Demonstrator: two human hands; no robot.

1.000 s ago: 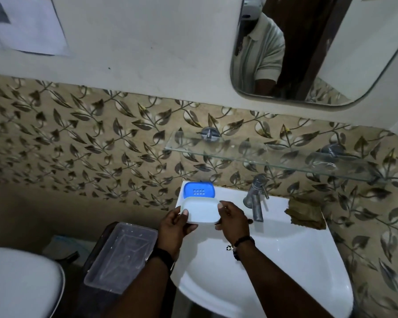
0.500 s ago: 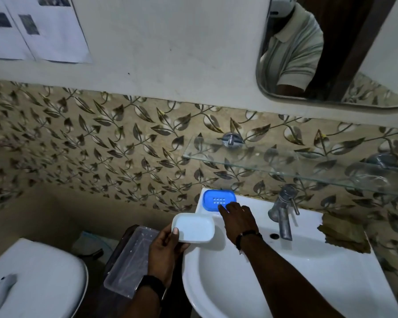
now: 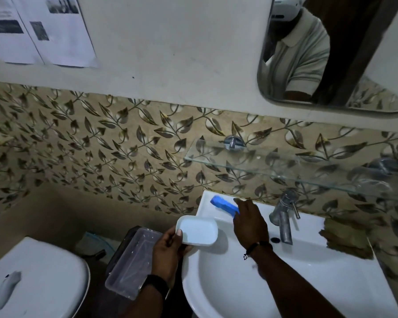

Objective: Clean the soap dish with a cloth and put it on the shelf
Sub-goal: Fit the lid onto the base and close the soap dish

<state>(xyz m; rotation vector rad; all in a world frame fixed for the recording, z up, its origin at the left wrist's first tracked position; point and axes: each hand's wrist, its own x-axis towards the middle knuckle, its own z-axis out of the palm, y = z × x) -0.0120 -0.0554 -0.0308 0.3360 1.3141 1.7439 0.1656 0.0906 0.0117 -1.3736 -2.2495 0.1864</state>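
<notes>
My left hand (image 3: 168, 251) holds the white soap dish tray (image 3: 197, 230) by its left end, hollow side up, over the sink's left rim. My right hand (image 3: 248, 222) grips the blue slotted insert (image 3: 223, 205) of the soap dish and tilts it up off the sink's back left corner. A brown cloth (image 3: 347, 239) lies crumpled on the sink's right back ledge, untouched. The glass shelf (image 3: 285, 166) runs along the wall above the tap and is bare.
The white sink (image 3: 228, 283) fills the lower middle, with a metal tap (image 3: 284, 216) at its back. A clear plastic tray (image 3: 133, 262) rests on a dark bin to the left, beside a white toilet lid (image 3: 32, 276). A mirror (image 3: 331, 53) hangs above.
My left hand carried the white tray leftward away from the blue insert. My right hand reached to the blue insert, gripped it and lifted it off the ledge at a tilt.
</notes>
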